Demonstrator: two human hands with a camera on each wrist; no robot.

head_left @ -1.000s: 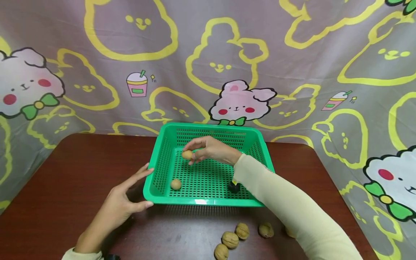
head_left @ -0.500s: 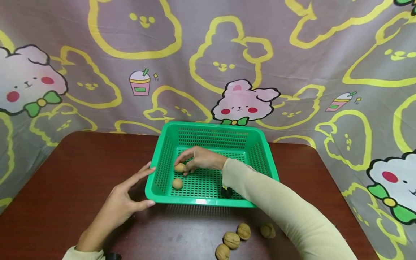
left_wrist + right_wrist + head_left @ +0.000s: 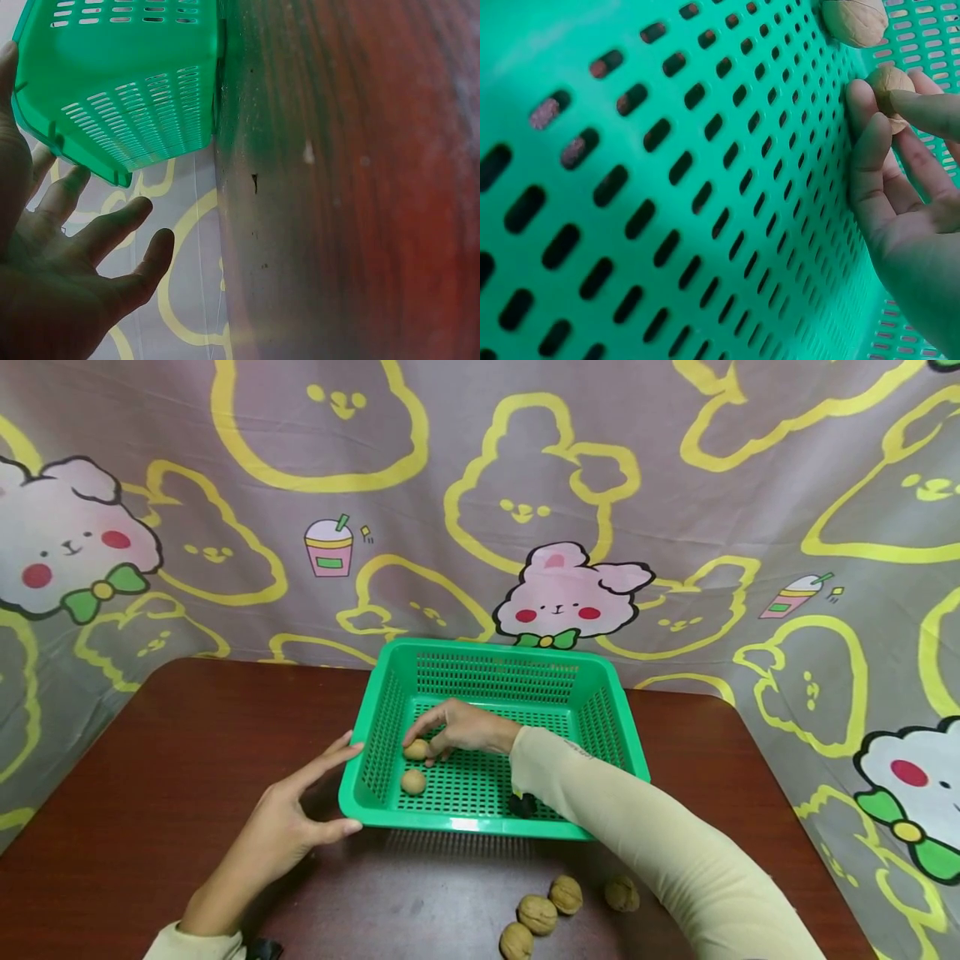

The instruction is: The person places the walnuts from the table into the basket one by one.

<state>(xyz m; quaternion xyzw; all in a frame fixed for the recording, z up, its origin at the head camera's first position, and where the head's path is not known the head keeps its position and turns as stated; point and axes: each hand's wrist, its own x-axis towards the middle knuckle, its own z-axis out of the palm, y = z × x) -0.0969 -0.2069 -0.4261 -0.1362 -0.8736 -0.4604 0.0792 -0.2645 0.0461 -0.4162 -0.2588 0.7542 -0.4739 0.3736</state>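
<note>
Inside a green plastic basket (image 3: 480, 822), my right hand (image 3: 461, 727) pinches a walnut (image 3: 417, 749) low over the slotted floor, toward the left side. The right wrist view shows that walnut (image 3: 892, 84) between thumb and fingertips. A second walnut (image 3: 412, 782) lies on the basket floor just in front of it. My left hand (image 3: 281, 827) rests fingertips and thumb at the basket's left rim, its fingers spread. Seen from the left wrist, the left hand (image 3: 82, 259) has its fingers extended beside the basket's outer wall (image 3: 142, 112).
On the dark red-brown table (image 3: 187, 752), several walnuts (image 3: 537, 914) lie in front of the basket. Another walnut (image 3: 622, 893) sits to their right, near the right sleeve (image 3: 652, 835). A patterned cloth (image 3: 420, 527) hangs behind the table.
My right hand has moved left and down within the basket, carrying the walnut close to the one on the floor. The left hand has stayed at the rim.
</note>
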